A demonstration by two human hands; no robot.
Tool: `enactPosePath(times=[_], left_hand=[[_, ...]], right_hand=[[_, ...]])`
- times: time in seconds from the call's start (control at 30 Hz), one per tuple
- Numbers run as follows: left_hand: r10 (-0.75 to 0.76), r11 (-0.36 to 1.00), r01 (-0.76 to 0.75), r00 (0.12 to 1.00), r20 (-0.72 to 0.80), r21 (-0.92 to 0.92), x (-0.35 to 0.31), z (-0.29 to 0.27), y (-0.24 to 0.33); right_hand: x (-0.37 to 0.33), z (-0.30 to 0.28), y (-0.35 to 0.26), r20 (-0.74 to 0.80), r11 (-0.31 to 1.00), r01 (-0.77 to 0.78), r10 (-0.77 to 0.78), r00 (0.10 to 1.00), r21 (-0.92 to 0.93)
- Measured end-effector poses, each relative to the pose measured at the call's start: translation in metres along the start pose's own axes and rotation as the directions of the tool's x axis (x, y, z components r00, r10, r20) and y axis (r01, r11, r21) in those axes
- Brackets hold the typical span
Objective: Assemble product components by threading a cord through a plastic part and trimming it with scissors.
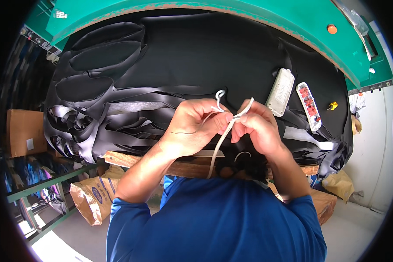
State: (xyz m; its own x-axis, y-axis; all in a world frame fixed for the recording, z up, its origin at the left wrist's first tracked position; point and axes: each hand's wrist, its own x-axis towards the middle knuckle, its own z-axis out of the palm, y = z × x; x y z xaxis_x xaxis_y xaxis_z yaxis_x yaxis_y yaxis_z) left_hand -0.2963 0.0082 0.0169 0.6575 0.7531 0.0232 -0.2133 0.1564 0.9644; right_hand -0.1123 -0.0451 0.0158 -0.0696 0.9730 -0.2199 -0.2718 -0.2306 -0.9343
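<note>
A white electrical cable (pixel 219 146) runs up from near my chest to my fingers. My left hand (pixel 192 126) pinches it between thumb and forefinger, and a curled white end (pixel 220 94) sticks up beyond those fingers. My right hand (pixel 260 129) grips the cable close beside the left, with another white end (pixel 249 105) pointing up between the fingertips. Right of my hands lies a long off-white casing half (pixel 280 92). Next to it is a white power strip half (pixel 308 106) with red parts inside. A small yellow screwdriver (pixel 332 106) lies farther right.
Black sheet material (pixel 205 52) with cut-out ovals covers the work surface, its strips tangled at left and right. A green machine beam (pixel 183 6) with an orange button (pixel 332 29) arches across the far side. A wooden edge (pixel 122 158), a cardboard box (pixel 26 131) and a paper sack (pixel 91 196) are nearer.
</note>
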Motion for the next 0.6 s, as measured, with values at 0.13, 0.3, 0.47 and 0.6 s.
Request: enactPosePath(times=[0.13, 0.3, 0.47, 0.6], left_hand=[[0.047, 0.997, -0.046, 0.999, 0.017, -0.060, 0.004, 0.005, 0.001], [-0.002, 1.000, 0.001, 0.988, -0.153, -0.004, -0.004, 0.001, -0.016], [0.043, 0.996, -0.057, 0.978, -0.206, -0.063, -0.008, 0.005, -0.022], [0.024, 0.994, -0.050, 0.967, -0.254, -0.096, -0.013, 0.011, -0.021]], right_hand=[[0.011, -0.001, -0.012, 0.157, 0.994, -0.049, 0.064, 0.986, -0.098], [0.004, -0.003, 0.001, 0.167, 0.969, 0.081, -0.042, 0.985, -0.232], [-0.020, 0.010, 0.014, 0.059, 0.981, 0.097, -0.088, 0.994, -0.169], [-0.032, 0.010, 0.018, 0.034, 0.984, 0.086, -0.082, 0.996, -0.154]])
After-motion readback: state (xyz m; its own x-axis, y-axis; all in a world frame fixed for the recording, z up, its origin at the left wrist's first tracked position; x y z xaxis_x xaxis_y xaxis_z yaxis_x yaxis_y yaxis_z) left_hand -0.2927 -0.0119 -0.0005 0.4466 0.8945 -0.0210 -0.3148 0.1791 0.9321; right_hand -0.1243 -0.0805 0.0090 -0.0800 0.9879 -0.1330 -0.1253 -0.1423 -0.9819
